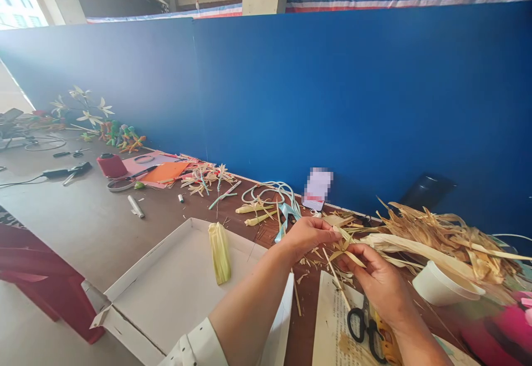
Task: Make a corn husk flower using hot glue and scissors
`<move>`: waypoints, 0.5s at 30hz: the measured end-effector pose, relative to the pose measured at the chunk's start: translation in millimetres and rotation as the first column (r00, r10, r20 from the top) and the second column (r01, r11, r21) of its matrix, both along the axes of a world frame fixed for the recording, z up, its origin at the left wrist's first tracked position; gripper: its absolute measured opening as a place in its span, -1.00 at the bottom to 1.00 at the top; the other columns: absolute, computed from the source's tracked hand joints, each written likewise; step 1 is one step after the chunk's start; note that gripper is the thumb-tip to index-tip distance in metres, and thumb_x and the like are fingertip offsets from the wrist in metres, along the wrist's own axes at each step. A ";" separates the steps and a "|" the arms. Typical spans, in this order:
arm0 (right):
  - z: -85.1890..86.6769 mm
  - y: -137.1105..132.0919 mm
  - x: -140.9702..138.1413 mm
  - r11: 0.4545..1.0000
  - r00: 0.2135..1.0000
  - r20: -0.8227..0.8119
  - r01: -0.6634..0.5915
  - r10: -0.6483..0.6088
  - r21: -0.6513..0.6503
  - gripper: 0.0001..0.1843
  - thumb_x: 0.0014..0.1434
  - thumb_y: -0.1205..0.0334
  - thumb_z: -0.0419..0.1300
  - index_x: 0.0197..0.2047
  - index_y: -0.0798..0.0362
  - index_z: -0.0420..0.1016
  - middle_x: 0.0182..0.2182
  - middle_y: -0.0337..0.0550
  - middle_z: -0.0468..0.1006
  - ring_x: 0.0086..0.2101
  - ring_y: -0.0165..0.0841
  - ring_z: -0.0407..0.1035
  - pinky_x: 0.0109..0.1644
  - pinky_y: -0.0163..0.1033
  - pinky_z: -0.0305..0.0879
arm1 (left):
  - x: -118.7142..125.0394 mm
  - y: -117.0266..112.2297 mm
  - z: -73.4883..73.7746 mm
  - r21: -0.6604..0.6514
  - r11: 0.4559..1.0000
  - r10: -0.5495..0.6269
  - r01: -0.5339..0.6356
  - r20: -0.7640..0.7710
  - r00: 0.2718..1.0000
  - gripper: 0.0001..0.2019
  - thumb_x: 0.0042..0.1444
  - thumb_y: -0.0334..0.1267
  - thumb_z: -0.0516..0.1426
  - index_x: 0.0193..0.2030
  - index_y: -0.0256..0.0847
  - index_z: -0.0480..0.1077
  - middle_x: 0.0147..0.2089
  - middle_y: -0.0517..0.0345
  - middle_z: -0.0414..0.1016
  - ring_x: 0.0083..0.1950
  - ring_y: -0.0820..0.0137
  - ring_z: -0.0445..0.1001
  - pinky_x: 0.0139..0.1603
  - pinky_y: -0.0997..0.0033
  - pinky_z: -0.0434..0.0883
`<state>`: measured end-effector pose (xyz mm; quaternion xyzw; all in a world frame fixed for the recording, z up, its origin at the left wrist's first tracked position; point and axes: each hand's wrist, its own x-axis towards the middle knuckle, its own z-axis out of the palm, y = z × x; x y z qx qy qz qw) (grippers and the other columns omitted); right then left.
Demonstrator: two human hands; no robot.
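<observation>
Both hands meet over the table around a small flower of pale corn husk strips (344, 247). My left hand (310, 237) pinches it from the left with thumb and fingertips. From the right, my right hand (380, 280) grips its strips between thumb and fingers. A thin pale stick (337, 280) slants down below the flower; whether it is joined to it I cannot tell. Black-handled scissors (363, 327) lie on a printed sheet (328, 321) under my right hand, partly hidden by my wrist. Beside them is a yellow-orange tool (386, 338), partly covered.
A white box lid (166, 299) holds a folded green husk (219, 252). Dry husks (453, 238) pile up behind a white cup (444, 283) at right. Blue cord (274, 191), a phone (318, 188), coloured paper (164, 173) and red thread (111, 165) line the blue partition (353, 94).
</observation>
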<state>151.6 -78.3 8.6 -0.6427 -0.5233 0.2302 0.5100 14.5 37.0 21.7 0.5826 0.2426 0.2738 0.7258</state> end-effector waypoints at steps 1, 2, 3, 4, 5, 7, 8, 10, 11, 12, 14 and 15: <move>-0.5 0.2 0.4 1.000 1.000 -0.002 0.010 -0.010 0.005 -0.73 -0.03 -0.07 0.26 -0.31 -0.10 0.47 -0.38 -0.22 0.55 -0.35 -0.26 0.42 -0.22 -0.22 0.34 | -0.2 -0.8 1.2 0.008 1.000 0.009 -0.009 0.008 1.000 -0.61 -0.26 0.01 0.32 -0.45 -0.29 0.40 -0.59 0.31 0.28 -0.59 0.63 0.14 -0.56 0.55 0.05; -1.5 0.4 1.0 1.000 1.000 -0.002 0.021 -0.021 0.009 -0.71 -0.02 -0.08 0.25 -0.29 -0.10 0.47 -0.37 -0.21 0.55 -0.34 -0.26 0.43 -0.20 -0.22 0.34 | -0.4 -1.7 2.5 0.016 1.000 0.017 -0.018 0.013 1.000 -0.62 -0.25 0.00 0.31 -0.46 -0.29 0.39 -0.59 0.31 0.29 -0.59 0.63 0.14 -0.56 0.55 0.04; -2.8 0.7 1.9 0.999 1.000 0.001 0.031 -0.031 0.011 -0.70 -0.02 -0.08 0.25 -0.27 -0.09 0.46 -0.37 -0.21 0.56 -0.34 -0.25 0.43 -0.19 -0.21 0.34 | -0.7 -2.8 3.8 0.021 0.999 0.025 -0.026 0.015 1.000 -0.62 -0.24 0.00 0.31 -0.47 -0.29 0.38 -0.59 0.31 0.29 -0.60 0.63 0.14 -0.56 0.55 0.05; -4.2 1.0 2.8 0.999 0.999 0.005 0.037 -0.037 0.011 -0.70 -0.01 -0.08 0.24 -0.26 -0.09 0.46 -0.36 -0.20 0.56 -0.33 -0.25 0.44 -0.18 -0.20 0.34 | -0.9 -3.8 5.3 0.024 0.999 0.034 -0.034 0.016 0.999 -0.63 -0.24 -0.01 0.31 -0.48 -0.29 0.37 -0.59 0.30 0.30 -0.60 0.63 0.14 -0.56 0.56 0.06; -5.6 1.3 3.5 0.999 0.999 0.009 0.041 -0.041 0.010 -0.70 -0.01 -0.07 0.24 -0.26 -0.09 0.46 -0.36 -0.20 0.56 -0.33 -0.25 0.44 -0.16 -0.20 0.34 | -1.2 -4.8 6.7 0.026 0.999 0.040 -0.041 0.015 0.999 -0.63 -0.23 -0.01 0.31 -0.49 -0.29 0.36 -0.60 0.30 0.30 -0.60 0.63 0.15 -0.55 0.56 0.08; -7.4 1.7 4.3 0.999 0.999 0.002 0.041 -0.041 0.012 -0.70 -0.01 -0.06 0.25 -0.25 -0.08 0.46 -0.35 -0.20 0.57 -0.32 -0.25 0.45 -0.16 -0.20 0.34 | -1.7 -6.4 9.4 0.025 0.999 0.045 -0.046 0.019 0.999 -0.64 -0.22 -0.02 0.31 -0.50 -0.29 0.35 -0.60 0.30 0.32 -0.59 0.63 0.18 -0.52 0.56 0.13; -7.6 1.8 4.2 0.999 0.999 -0.006 0.040 -0.039 0.014 -0.70 -0.01 -0.06 0.25 -0.25 -0.08 0.46 -0.35 -0.20 0.57 -0.33 -0.25 0.45 -0.16 -0.20 0.34 | -1.9 -6.8 10.4 0.027 0.999 0.043 -0.044 0.024 0.999 -0.64 -0.22 -0.03 0.31 -0.50 -0.29 0.35 -0.59 0.29 0.33 -0.58 0.62 0.20 -0.50 0.56 0.16; -7.0 1.8 3.6 0.999 0.999 -0.013 0.046 -0.046 0.014 -0.69 -0.02 -0.06 0.25 -0.26 -0.07 0.46 -0.35 -0.20 0.58 -0.33 -0.25 0.46 -0.18 -0.21 0.35 | -2.0 -6.9 11.0 0.034 0.999 0.035 -0.036 0.027 0.999 -0.64 -0.21 -0.03 0.31 -0.49 -0.29 0.36 -0.58 0.27 0.35 -0.56 0.59 0.25 -0.47 0.55 0.20; -6.5 1.7 3.2 0.999 0.999 -0.012 0.053 -0.053 0.009 -0.69 -0.02 -0.06 0.25 -0.26 -0.06 0.46 -0.35 -0.20 0.58 -0.33 -0.26 0.46 -0.19 -0.22 0.36 | -2.0 -6.5 10.7 0.040 0.999 0.033 -0.034 0.026 0.999 -0.64 -0.22 -0.02 0.30 -0.49 -0.29 0.36 -0.57 0.25 0.36 -0.55 0.59 0.26 -0.47 0.55 0.21; -5.9 1.6 2.9 0.998 0.998 -0.011 0.060 -0.060 0.001 -0.68 -0.02 -0.07 0.25 -0.26 -0.05 0.46 -0.36 -0.20 0.58 -0.34 -0.26 0.46 -0.20 -0.23 0.36 | -1.8 -6.1 10.1 0.046 0.998 0.031 -0.033 0.024 0.999 -0.64 -0.22 -0.02 0.30 -0.48 -0.30 0.37 -0.56 0.24 0.37 -0.54 0.58 0.27 -0.47 0.55 0.21; -5.4 1.5 2.7 0.997 0.997 -0.024 0.069 -0.070 -0.020 -0.66 -0.02 -0.07 0.25 -0.24 -0.05 0.45 -0.37 -0.21 0.58 -0.35 -0.28 0.46 -0.22 -0.24 0.37 | -1.4 -5.3 8.6 0.052 0.998 0.027 -0.028 0.023 0.999 -0.63 -0.21 -0.01 0.30 -0.46 -0.30 0.38 -0.54 0.23 0.39 -0.53 0.57 0.29 -0.47 0.56 0.21; -5.5 1.6 2.9 0.997 0.996 -0.045 0.072 -0.073 -0.022 -0.65 -0.02 -0.07 0.25 -0.22 -0.05 0.44 -0.37 -0.21 0.58 -0.35 -0.28 0.47 -0.22 -0.25 0.37 | -1.2 -5.0 8.0 0.051 0.998 0.024 -0.026 0.025 0.999 -0.63 -0.21 -0.02 0.30 -0.46 -0.30 0.38 -0.54 0.23 0.40 -0.53 0.57 0.30 -0.47 0.56 0.22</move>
